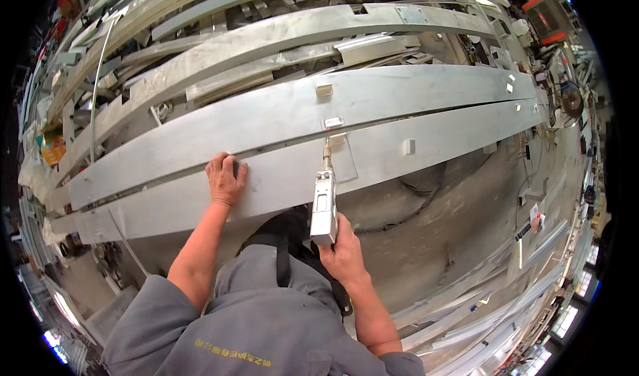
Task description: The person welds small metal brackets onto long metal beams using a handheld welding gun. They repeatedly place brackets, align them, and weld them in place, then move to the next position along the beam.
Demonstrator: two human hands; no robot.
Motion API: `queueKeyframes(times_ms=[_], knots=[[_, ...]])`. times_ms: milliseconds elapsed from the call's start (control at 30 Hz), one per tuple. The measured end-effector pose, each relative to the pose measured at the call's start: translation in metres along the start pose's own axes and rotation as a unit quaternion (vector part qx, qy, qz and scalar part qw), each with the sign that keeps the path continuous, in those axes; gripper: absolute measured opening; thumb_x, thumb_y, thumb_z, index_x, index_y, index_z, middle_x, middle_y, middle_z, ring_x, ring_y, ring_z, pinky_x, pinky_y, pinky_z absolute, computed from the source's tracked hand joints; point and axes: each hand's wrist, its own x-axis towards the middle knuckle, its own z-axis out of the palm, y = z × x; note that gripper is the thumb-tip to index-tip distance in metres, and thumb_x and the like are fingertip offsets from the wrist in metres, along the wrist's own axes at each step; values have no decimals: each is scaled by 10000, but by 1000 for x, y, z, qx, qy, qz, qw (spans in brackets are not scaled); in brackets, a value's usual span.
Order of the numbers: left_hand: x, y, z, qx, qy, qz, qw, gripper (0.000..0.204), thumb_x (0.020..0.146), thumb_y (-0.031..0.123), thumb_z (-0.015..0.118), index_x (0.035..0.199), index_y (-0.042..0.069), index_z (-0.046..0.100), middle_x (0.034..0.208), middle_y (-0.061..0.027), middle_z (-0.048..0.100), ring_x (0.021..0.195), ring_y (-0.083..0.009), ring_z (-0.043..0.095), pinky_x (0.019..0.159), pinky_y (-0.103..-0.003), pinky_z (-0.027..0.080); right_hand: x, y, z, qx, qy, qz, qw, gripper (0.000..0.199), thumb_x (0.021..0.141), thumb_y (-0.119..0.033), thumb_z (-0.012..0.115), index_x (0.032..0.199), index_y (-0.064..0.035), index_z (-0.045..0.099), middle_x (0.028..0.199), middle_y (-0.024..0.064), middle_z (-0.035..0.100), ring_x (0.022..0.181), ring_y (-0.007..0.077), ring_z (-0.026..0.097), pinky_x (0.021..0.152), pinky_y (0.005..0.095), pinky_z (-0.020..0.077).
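Holding the gun (pixel 324 209), right hand (pixel 343 253) wrapped round its grip, tip beside a small tab (pixel 338 139) on the near beam (pixel 279 170). Left hand (pixel 226 180) lies on that beam, fingers part-curled at the gap, nothing lifted. Looks like lining-up; next move calls for steady tip, beam kept still.

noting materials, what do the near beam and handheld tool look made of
Near beam: probably metal, perhaps galvanised steel or aluminium, given its smooth grey sheen. Handheld tool: likely metal-bodied, satin silver with bright highlights; its brownish nozzle may be brass.
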Motion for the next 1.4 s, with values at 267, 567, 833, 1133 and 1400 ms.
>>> queueKeyframes(times_ms=[267, 567, 833, 1133, 1400], knots=[[-2, 0, 0, -27, -23, -17, 999, 349, 879, 285, 710, 1113, 59, 585, 1237, -157, 538, 1162, -360, 491, 991, -484, 388, 9, 5, 13, -32, 29, 7, 999, 540, 944, -338, 690, 1291, 10, 466, 1044, 300, 657, 966, 530, 619, 766, 539, 520], [-3, -1, -2, -29, -17, -12, 999, 352, 876, 300, 713, 1109, 70, 583, 1238, -159, 537, 1162, -366, 493, 978, -486, 395, 14, 2, 23, -58, 33, 12, 998, 516, 899, -209, 718, 1279, 4, 441, 1049, 297, 655, 960, 517, 631, 784, 540, 528], [-3, -2, 0, -29, -18, -8, 999, 360, 869, 294, 723, 1115, 75, 578, 1234, -153, 535, 1162, -362, 497, 980, -485, 395, 16, -2, 30, -85, 27, 56, 995, 514, 902, -262, 716, 1227, 18, 434, 1001, 310, 661, 934, 516, 643, 769, 550, 531], [-2, -3, -1, -22, -29, -10, 999, 374, 868, 297, 724, 1124, 71, 571, 1223, -151, 530, 1171, -355, 490, 990, -491, 387, 18, -3, 30, -96, 29, 57, 993, 524, 890, -210, 714, 1263, 30, 436, 986, 303, 673, 929, 504, 658, 781, 530, 533], [-3, 0, -3, -33, -31, -19, 999, 358, 871, 299, 717, 1107, 67, 581, 1230, -155, 536, 1157, -362, 494, 988, -488, 391, 12, -1, 31, -108, 33, 71, 991, 504, 894, -217, 713, 1252, 30, 459, 982, 303, 676, 931, 498, 661, 783, 530, 530]])
